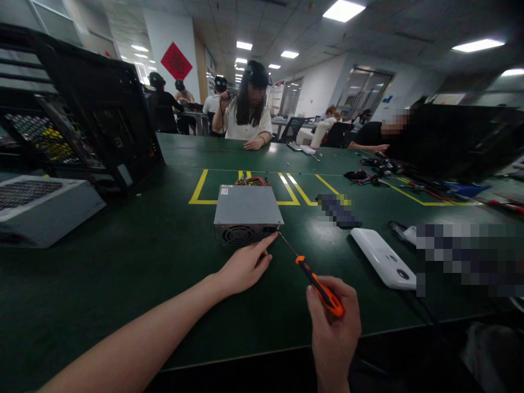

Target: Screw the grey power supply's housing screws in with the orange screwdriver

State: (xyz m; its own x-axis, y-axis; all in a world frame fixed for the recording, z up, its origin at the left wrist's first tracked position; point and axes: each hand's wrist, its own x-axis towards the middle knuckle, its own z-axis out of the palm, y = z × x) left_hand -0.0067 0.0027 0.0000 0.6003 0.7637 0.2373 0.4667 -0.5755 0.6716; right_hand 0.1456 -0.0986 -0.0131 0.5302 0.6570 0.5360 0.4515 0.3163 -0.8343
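A grey metal computer power supply (248,204) lies on the green table, its fan grille and socket side facing me. My left hand (245,267) reaches in from the left, index finger stretched to the lower right corner of that side. Its thumb and other fingers are apart from the index finger, and no object shows in them. An orange and black screwdriver (321,286) is gripped by the handle in my right hand (338,322). The thin shaft slants up and left, with the tip at the same corner, beside my left fingertip. Whether a screw sits there is too small to tell.
On the left stand a black computer case (118,125) and a second power supply (53,210). A white power bank (382,259) lies to the right, with cables (368,172) farther back. Across the table (184,338) sits a person (248,117).
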